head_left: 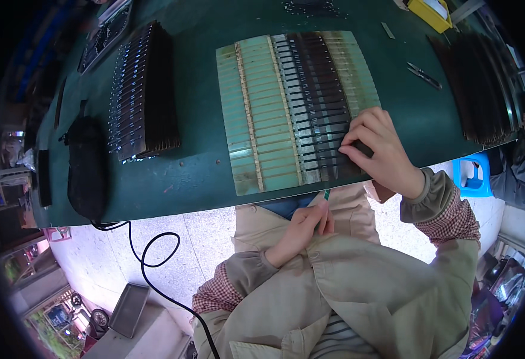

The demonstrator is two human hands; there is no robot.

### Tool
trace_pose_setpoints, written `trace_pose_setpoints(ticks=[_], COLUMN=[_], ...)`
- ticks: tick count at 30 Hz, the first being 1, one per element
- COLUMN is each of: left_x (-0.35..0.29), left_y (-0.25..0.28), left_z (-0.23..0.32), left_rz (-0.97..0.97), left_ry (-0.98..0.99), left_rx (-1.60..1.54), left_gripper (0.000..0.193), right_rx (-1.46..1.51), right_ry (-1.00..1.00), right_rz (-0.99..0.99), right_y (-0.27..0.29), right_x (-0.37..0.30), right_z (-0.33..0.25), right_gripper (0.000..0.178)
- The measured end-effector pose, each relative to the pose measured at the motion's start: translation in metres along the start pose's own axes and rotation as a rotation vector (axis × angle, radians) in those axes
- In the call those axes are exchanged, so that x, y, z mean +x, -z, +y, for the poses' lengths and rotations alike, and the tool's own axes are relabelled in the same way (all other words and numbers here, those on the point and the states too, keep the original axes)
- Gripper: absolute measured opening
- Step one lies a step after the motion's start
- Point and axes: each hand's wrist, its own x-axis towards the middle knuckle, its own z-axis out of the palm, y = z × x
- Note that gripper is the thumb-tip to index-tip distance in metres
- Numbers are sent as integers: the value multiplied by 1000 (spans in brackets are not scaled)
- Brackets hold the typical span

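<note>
A: Right hand (pixel 382 149)?

B: On the near right corner of the pale green slotted tray (pixel 256 113), fingers curled tight, pinching one of the dark strips (pixel 319 96) lying across the tray slots. The strip end sits right under its fingertips (pixel 351 142).

A: Left hand (pixel 301 230)?

B: Below the table edge, over the lap. Fingers closed around a small green-tipped tool (pixel 326 194); the tip pokes up just above the thumb, near the table's front edge.

A: Where's the tray relative to the fingers?

B: It spreads out left and away from the right fingertips. Dark strips fill the slots just beside them; the slots farther left show bare green.

A: Anything else?

B: Green table (pixel 202 167). Well left of both hands, a fanned stack of dark strips (pixel 142 90) and a black pouch (pixel 86 167) with a black cable (pixel 154 257) hanging to the floor. Beyond the right fingers, tweezers (pixel 424 75); farther right another dark stack (pixel 472 90). Yellow box (pixel 430 13) at the far edge, blue stool (pixel 472 173) just right of the wrist.
</note>
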Motion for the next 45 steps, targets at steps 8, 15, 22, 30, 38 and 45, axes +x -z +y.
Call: trace_pose_setpoints(ticks=[8, 15, 22, 30, 38, 45], left_x=[7, 14, 7, -3, -8, -11], left_y=[-7, -6, -8, -11, -18, -23], left_z=[11, 18, 26, 27, 37, 40], left_rz=[99, 162, 72, 74, 80, 108], left_ry=[119, 37, 35, 137, 190, 241], left_rx=[-130, -247, -352, -464, -521, -604], left_gripper=[44, 20, 14, 10, 9, 9], right_rx=[-166, -140, -540, 42, 31, -329], right_ry=[141, 68, -170, -572, -154, 411], right_rz=[33, 226, 429, 509, 94, -129], right_y=[1, 21, 79, 68, 41, 16], right_x=[1, -1, -24, -28, -32, -33], right_z=[-2, 25, 149, 133, 15, -11], right_gripper=[14, 10, 20, 20, 21, 29])
